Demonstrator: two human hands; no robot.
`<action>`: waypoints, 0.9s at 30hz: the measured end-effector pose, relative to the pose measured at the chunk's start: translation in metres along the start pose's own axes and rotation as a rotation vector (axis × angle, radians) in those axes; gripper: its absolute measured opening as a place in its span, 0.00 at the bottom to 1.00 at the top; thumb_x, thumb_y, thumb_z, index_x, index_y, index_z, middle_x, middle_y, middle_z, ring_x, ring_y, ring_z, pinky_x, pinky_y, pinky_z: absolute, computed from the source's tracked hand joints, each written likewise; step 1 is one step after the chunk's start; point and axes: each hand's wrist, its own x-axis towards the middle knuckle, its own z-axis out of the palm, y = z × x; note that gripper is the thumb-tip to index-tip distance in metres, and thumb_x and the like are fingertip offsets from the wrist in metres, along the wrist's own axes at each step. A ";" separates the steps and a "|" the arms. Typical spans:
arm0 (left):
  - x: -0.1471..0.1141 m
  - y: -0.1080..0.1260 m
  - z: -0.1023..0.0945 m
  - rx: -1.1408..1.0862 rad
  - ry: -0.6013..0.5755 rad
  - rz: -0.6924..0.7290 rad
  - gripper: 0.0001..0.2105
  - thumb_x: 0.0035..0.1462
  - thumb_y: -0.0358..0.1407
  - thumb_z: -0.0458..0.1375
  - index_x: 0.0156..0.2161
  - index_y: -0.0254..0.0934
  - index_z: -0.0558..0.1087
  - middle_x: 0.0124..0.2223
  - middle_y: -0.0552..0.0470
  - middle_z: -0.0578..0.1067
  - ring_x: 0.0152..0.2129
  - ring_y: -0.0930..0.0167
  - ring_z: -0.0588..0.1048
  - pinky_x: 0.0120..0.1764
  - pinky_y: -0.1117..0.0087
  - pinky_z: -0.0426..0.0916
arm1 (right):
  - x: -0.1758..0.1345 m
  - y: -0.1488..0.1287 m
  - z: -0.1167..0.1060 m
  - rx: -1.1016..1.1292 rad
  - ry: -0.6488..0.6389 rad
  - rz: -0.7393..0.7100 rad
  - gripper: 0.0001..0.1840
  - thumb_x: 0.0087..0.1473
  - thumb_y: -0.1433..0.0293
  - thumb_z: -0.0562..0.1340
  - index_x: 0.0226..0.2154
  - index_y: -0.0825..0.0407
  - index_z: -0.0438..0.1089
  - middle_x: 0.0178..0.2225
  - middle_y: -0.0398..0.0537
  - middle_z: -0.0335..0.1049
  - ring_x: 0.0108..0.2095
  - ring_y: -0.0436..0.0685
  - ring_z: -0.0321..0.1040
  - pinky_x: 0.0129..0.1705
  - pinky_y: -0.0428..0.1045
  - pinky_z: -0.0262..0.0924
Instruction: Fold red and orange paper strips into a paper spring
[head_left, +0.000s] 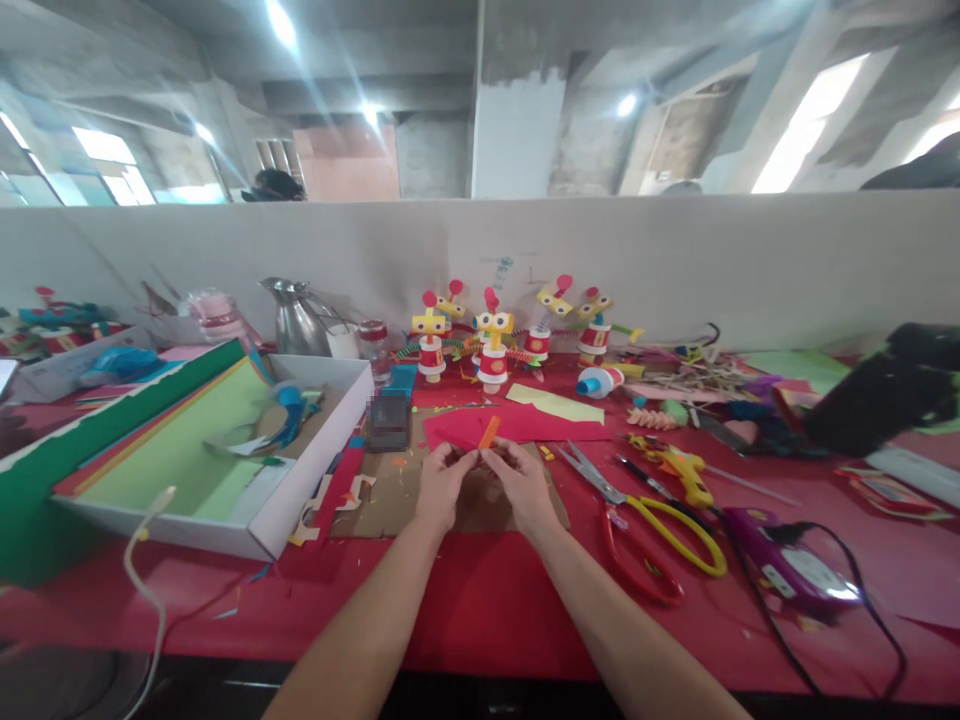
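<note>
Between the fingertips of my left hand (444, 484) and my right hand (517, 480) is a small orange paper strip (490, 432), tilted up to the right. Both hands are closed in a pinch at its lower end. They hover over a brown cardboard sheet (382, 510) on the red tabletop. Just beyond the fingers lies red paper (442, 428), with a pale yellow paper piece (559, 405) behind it. To the right of my right hand lie large scissors (622, 497) with one red and one yellow handle, blades apart.
Several paper-cup robot figures (493, 355) stand along the partition. A white box (259, 520) with coloured sheets is at left, near a metal jug (294, 318). Rightward are a yellow glue gun (694, 480), a purple power strip (787, 565) with black cables, and a dark object (892, 390).
</note>
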 end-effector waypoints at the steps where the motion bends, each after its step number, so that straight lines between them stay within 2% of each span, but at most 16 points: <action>1: 0.000 0.000 0.000 -0.010 0.008 0.002 0.11 0.39 0.37 0.65 0.23 0.34 0.68 0.21 0.56 0.71 0.21 0.75 0.68 0.30 0.73 0.61 | 0.000 0.001 0.000 -0.011 -0.010 -0.004 0.17 0.43 0.59 0.65 0.36 0.51 0.73 0.32 0.47 0.75 0.31 0.56 0.69 0.34 0.50 0.63; 4: 0.001 -0.001 -0.002 -0.022 0.038 -0.018 0.11 0.38 0.36 0.66 0.22 0.34 0.68 0.20 0.56 0.71 0.20 0.75 0.69 0.30 0.73 0.61 | 0.000 0.005 -0.001 -0.093 -0.045 -0.047 0.15 0.45 0.59 0.64 0.33 0.51 0.74 0.32 0.48 0.75 0.32 0.57 0.70 0.37 0.51 0.63; 7: 0.001 0.000 -0.002 -0.008 0.050 -0.057 0.11 0.35 0.36 0.67 0.21 0.34 0.68 0.20 0.55 0.72 0.20 0.75 0.69 0.30 0.73 0.62 | 0.001 0.007 -0.002 -0.129 -0.024 -0.051 0.14 0.46 0.60 0.63 0.33 0.52 0.75 0.31 0.48 0.75 0.32 0.57 0.70 0.36 0.50 0.63; 12: 0.000 0.002 -0.001 0.041 0.046 -0.051 0.10 0.36 0.37 0.66 0.22 0.34 0.71 0.21 0.53 0.73 0.21 0.73 0.71 0.31 0.71 0.63 | 0.001 0.004 -0.001 -0.075 0.014 -0.005 0.14 0.44 0.61 0.64 0.32 0.52 0.75 0.27 0.46 0.74 0.28 0.54 0.68 0.31 0.48 0.62; 16: 0.000 0.003 -0.001 0.099 0.003 -0.028 0.10 0.38 0.37 0.65 0.26 0.33 0.74 0.25 0.51 0.76 0.22 0.72 0.71 0.30 0.71 0.63 | 0.001 0.005 -0.001 -0.014 0.018 0.033 0.13 0.42 0.62 0.65 0.32 0.52 0.75 0.25 0.45 0.73 0.25 0.52 0.66 0.28 0.47 0.60; 22: -0.001 0.005 0.001 0.013 -0.010 -0.086 0.10 0.36 0.38 0.66 0.26 0.34 0.75 0.22 0.51 0.75 0.21 0.70 0.72 0.29 0.69 0.64 | 0.002 0.005 -0.001 0.088 -0.002 0.083 0.15 0.38 0.61 0.67 0.29 0.53 0.74 0.26 0.46 0.73 0.27 0.53 0.67 0.31 0.48 0.62; 27: 0.000 0.008 0.001 -0.067 -0.078 -0.147 0.09 0.34 0.35 0.67 0.22 0.33 0.73 0.21 0.52 0.74 0.22 0.71 0.72 0.31 0.70 0.64 | 0.003 -0.002 -0.001 0.215 0.016 0.152 0.12 0.35 0.63 0.69 0.25 0.53 0.74 0.23 0.42 0.71 0.23 0.49 0.64 0.29 0.46 0.60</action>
